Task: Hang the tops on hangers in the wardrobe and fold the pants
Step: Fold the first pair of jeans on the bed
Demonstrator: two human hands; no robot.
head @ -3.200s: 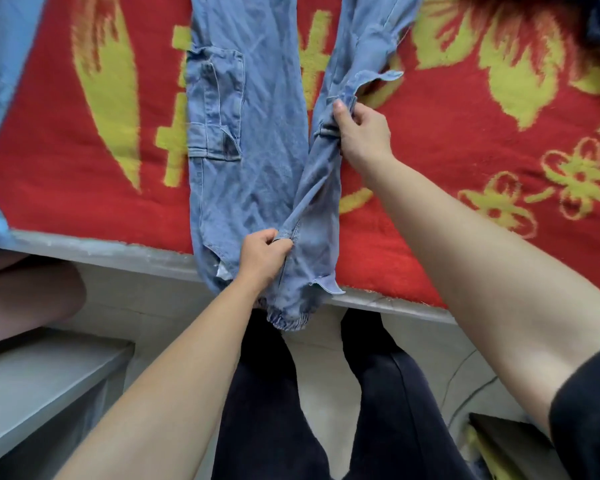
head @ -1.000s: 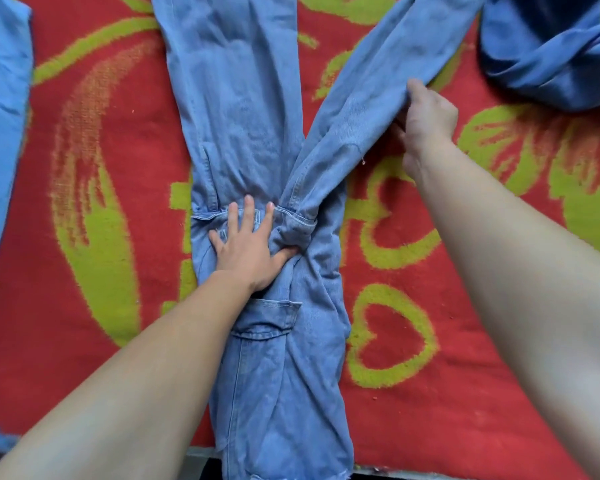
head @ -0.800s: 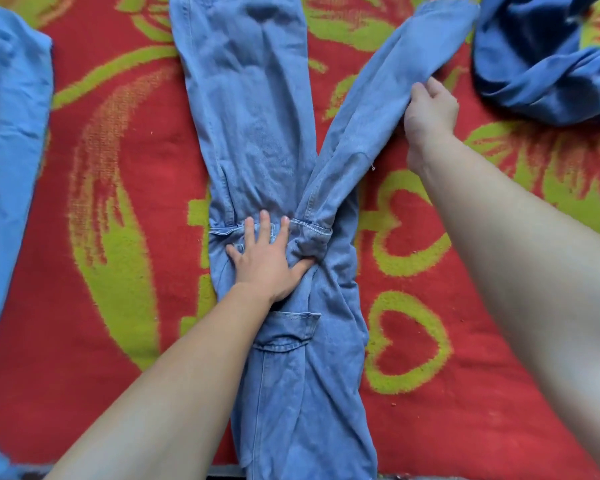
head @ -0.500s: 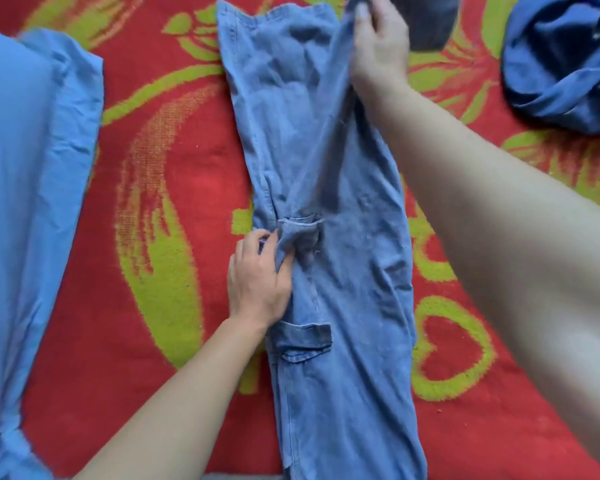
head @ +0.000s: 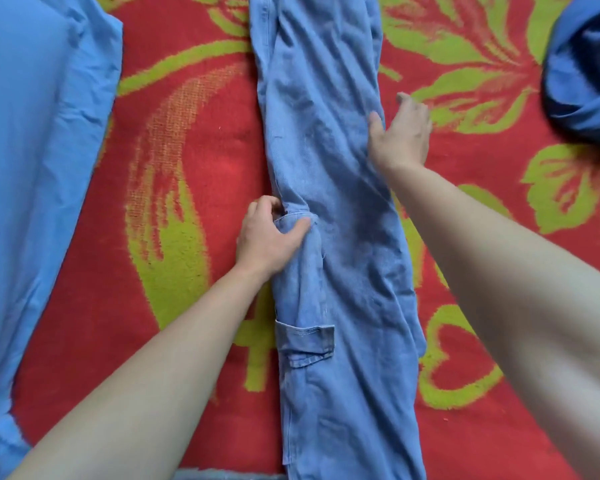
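Observation:
Light blue denim cargo pants (head: 336,209) lie lengthwise on the red blanket, one leg laid over the other, a flap pocket facing up near me. My left hand (head: 269,237) pinches a fold of denim at the pants' left edge, thumb over the cloth. My right hand (head: 400,133) rests flat with fingers apart on the pants' right edge, holding nothing. A bright blue top (head: 32,168) lies spread at the left. A darker blue garment (head: 586,74) is bunched at the upper right.
A red blanket (head: 194,140) with yellow-green flower and heart patterns covers the surface. Its near edge shows at the bottom of the view.
My right hand has laid the lifted pant leg over the other leg and let go, now flat on the right edge. My left hand stays at the fold on the left.

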